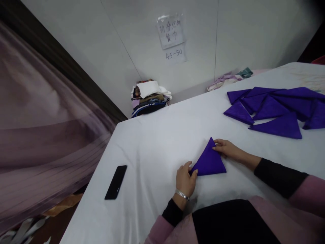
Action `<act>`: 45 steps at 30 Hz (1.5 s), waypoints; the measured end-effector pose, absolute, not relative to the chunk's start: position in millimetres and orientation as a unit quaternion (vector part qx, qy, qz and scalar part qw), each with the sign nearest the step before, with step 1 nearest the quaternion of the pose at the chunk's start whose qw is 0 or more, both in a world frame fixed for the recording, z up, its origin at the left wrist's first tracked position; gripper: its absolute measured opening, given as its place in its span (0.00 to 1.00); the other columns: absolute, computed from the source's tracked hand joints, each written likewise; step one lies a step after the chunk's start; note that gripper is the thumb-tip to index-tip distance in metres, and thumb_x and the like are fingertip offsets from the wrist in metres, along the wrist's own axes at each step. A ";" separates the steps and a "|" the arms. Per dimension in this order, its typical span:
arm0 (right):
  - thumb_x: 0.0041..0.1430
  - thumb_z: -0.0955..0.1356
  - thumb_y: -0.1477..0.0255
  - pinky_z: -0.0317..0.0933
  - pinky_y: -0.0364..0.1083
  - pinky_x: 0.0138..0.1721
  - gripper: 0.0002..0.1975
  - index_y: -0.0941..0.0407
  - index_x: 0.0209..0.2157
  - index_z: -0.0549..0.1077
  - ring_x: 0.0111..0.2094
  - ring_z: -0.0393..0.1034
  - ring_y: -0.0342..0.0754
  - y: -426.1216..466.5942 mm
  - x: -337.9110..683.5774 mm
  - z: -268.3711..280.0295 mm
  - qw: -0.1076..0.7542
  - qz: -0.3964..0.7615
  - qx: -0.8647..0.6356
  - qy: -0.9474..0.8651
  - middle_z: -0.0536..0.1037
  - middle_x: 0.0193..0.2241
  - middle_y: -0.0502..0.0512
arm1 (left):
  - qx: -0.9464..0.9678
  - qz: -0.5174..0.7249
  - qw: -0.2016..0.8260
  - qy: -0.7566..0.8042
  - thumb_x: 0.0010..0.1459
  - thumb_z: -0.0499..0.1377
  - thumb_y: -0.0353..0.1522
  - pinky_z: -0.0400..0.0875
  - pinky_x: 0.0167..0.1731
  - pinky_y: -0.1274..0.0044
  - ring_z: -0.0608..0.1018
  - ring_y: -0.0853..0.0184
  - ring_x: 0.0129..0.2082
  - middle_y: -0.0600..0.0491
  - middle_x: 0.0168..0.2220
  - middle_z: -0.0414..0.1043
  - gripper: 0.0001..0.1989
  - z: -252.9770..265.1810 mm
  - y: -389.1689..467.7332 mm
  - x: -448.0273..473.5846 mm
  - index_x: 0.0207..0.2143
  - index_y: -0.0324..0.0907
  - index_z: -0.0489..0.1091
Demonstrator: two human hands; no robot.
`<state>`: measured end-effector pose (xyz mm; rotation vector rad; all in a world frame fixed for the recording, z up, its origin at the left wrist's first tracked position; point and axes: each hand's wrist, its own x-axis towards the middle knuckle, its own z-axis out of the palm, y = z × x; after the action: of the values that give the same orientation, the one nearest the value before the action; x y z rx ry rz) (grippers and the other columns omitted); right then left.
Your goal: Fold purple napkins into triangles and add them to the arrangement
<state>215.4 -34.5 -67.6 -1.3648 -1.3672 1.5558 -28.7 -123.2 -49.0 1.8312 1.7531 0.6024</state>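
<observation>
A purple cloth napkin (210,161), folded into a triangle, lies on the white-covered table (162,142) in front of me. My left hand (186,179), with a silver bracelet at the wrist, grips the napkin's left corner between thumb and fingers. At the upper right edge, close to the top point, my right hand (224,148) pinches the cloth, its thumb on top and some fingers tucked behind. Several more purple folded napkins (274,108) lie overlapping in a loose group at the right, beyond my right arm.
A black phone (116,183) lies near the table's left edge. Behind the far edge are a stack of folded clothes (149,96) and some crumpled fabric (225,80). Paper signs (171,32) hang on the wall, and a sheer pinkish curtain (45,135) drapes at the left.
</observation>
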 end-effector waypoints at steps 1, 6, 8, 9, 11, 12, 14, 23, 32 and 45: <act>0.47 0.68 0.64 0.46 0.40 0.15 0.16 0.57 0.37 0.68 0.14 0.55 0.37 -34.2 214.8 -67.2 0.326 0.588 -0.522 -0.525 0.64 0.17 0.42 | 0.677 0.228 0.264 0.648 0.54 0.56 0.34 0.65 0.42 0.70 0.71 0.64 0.37 0.52 0.34 0.71 0.19 -50.3 -122.8 -28.9 0.49 0.43 0.66; 0.46 0.68 0.65 0.47 0.41 0.16 0.17 0.58 0.38 0.68 0.15 0.55 0.38 -32.5 213.8 -65.2 0.336 0.563 -0.528 -0.540 0.65 0.17 0.43 | 0.669 0.247 0.269 0.648 0.55 0.56 0.34 0.65 0.42 0.69 0.72 0.63 0.37 0.52 0.34 0.71 0.17 -55.4 -123.0 -29.6 0.48 0.43 0.67; 0.46 0.68 0.65 0.50 0.41 0.17 0.16 0.58 0.38 0.68 0.16 0.58 0.39 -30.4 214.1 -66.9 0.346 0.558 -0.529 -0.538 0.66 0.17 0.43 | 0.662 0.255 0.274 0.649 0.55 0.56 0.34 0.65 0.42 0.70 0.72 0.63 0.37 0.52 0.34 0.71 0.17 -57.0 -124.0 -30.2 0.48 0.43 0.67; 0.45 0.68 0.66 0.52 0.41 0.19 0.17 0.58 0.38 0.68 0.17 0.59 0.39 -29.1 214.5 -68.5 0.351 0.556 -0.529 -0.536 0.67 0.18 0.44 | 0.658 0.259 0.276 0.651 0.55 0.56 0.35 0.65 0.42 0.70 0.72 0.63 0.37 0.52 0.34 0.71 0.17 -57.8 -124.7 -30.6 0.48 0.44 0.67; 0.45 0.68 0.66 0.56 0.42 0.22 0.17 0.57 0.38 0.68 0.19 0.62 0.41 -26.4 215.3 -72.0 0.356 0.552 -0.529 -0.538 0.69 0.19 0.45 | 0.650 0.270 0.279 0.653 0.55 0.56 0.35 0.65 0.42 0.70 0.72 0.64 0.37 0.52 0.34 0.71 0.17 -59.4 -126.4 -31.6 0.48 0.44 0.66; 0.45 0.68 0.67 0.57 0.43 0.23 0.16 0.57 0.37 0.68 0.20 0.63 0.42 -25.1 215.7 -73.4 0.354 0.550 -0.528 -0.541 0.70 0.20 0.46 | 0.647 0.277 0.280 0.653 0.55 0.55 0.35 0.65 0.42 0.70 0.72 0.64 0.37 0.52 0.34 0.71 0.17 -60.2 -127.2 -32.0 0.47 0.43 0.66; 0.45 0.68 0.68 0.59 0.43 0.24 0.15 0.57 0.36 0.68 0.22 0.65 0.42 -23.3 216.1 -75.1 0.350 0.548 -0.525 -0.550 0.71 0.22 0.47 | 0.642 0.290 0.282 0.651 0.56 0.54 0.36 0.66 0.42 0.70 0.72 0.64 0.37 0.52 0.35 0.71 0.17 -61.5 -128.6 -32.7 0.48 0.43 0.66; 0.46 0.67 0.69 0.58 0.43 0.23 0.12 0.57 0.35 0.70 0.21 0.64 0.42 -16.8 217.1 -77.1 0.322 0.522 -0.554 -0.563 0.72 0.24 0.49 | 0.643 0.298 0.265 0.654 0.56 0.53 0.32 0.66 0.42 0.70 0.73 0.64 0.37 0.52 0.33 0.72 0.14 -65.6 -128.5 -32.2 0.45 0.42 0.67; 0.51 0.65 0.67 0.57 0.43 0.23 0.12 0.57 0.37 0.71 0.20 0.65 0.43 -5.3 217.7 -74.3 0.247 0.381 -0.617 -0.643 0.75 0.24 0.51 | 0.640 0.298 0.260 0.659 0.56 0.54 0.32 0.66 0.40 0.70 0.73 0.64 0.36 0.52 0.32 0.73 0.10 -62.5 -129.1 -30.6 0.41 0.43 0.68; 0.56 0.62 0.70 0.56 0.43 0.32 0.13 0.57 0.42 0.70 0.33 0.70 0.48 -4.6 203.3 -55.0 0.160 0.262 -0.655 -0.691 0.77 0.33 0.57 | 0.649 0.305 0.268 0.643 0.57 0.49 0.42 0.70 0.37 0.70 0.76 0.61 0.34 0.49 0.32 0.75 0.17 -74.4 -121.5 -42.3 0.40 0.42 0.70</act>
<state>203.3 -4.6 -55.0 -1.8703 -1.9727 0.7489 -42.3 -121.5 -74.4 1.7497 1.7354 0.8238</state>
